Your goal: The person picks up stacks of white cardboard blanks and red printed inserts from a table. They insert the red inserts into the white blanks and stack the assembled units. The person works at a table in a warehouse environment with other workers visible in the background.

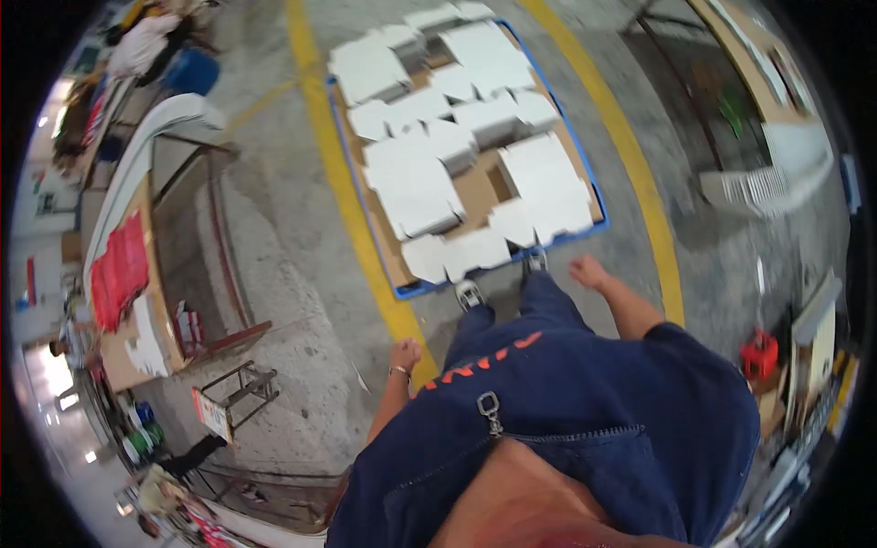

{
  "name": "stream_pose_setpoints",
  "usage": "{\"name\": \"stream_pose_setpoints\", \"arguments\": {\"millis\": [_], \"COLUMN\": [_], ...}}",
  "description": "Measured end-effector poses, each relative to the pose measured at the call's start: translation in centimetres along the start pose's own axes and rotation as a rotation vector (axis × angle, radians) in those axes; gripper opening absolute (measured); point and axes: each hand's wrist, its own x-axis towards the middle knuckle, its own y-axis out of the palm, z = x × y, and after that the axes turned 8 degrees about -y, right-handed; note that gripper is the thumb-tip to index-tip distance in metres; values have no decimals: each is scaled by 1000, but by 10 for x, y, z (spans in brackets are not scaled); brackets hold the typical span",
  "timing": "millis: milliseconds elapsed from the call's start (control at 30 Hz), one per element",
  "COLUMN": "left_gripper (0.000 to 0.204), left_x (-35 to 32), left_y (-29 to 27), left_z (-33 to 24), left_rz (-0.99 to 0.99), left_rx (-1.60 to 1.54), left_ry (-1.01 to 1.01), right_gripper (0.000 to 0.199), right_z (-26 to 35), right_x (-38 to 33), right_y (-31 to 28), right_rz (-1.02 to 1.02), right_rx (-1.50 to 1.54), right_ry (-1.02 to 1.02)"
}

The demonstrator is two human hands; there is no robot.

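My left hand [406,353], with a band at its wrist, hangs beside my left hip. Its fingers are loosely curled and nothing shows in them. Off to the right of my legs, my right hand [589,272] is held out with its fingers curled in, also bare. Neither hand touches anything. In front of my shoes lies a blue-edged pallet [592,194] covered with brown cardboard [476,190]. On it rest several stacks of flat white die-cut cardboard blanks [411,183], the nearest blanks [475,253] lying just beyond my feet.
Yellow floor lines [343,183] run along both sides of the pallet. At left stand a workbench with red material [121,271] and a small metal-framed stool [239,399]. A table with white sheets [795,164] and a red container [759,354] are at right. People work at lower left.
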Motion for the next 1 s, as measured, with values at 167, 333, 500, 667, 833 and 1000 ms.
{"name": "stream_pose_setpoints", "arguments": {"millis": [167,333,500,667,833,1000], "left_gripper": [35,41,42,49,78,90], "left_x": [91,205,347,498,565,573], "left_y": [-50,-50,2,97,157,185], "left_z": [-125,-200,-264,-303,-315,-322], "left_rz": [327,384,509,366,234,316], "left_rx": [-1000,-1182,-1259,-870,-809,-1082], "left_ry": [-724,-741,-725,-524,-747,-840], "right_gripper": [40,41,57,78,85,72], "right_z": [-14,-84,-159,-253,-285,-287], "right_x": [8,58,154,271,334,340], "right_y": [-30,-35,-49,-75,-80,-70], "right_rz": [-6,58,-4,-177,-297,-394], "right_rx": [32,8,36,-30,110,349], "right_ry": [161,256,320,232,385,380]}}
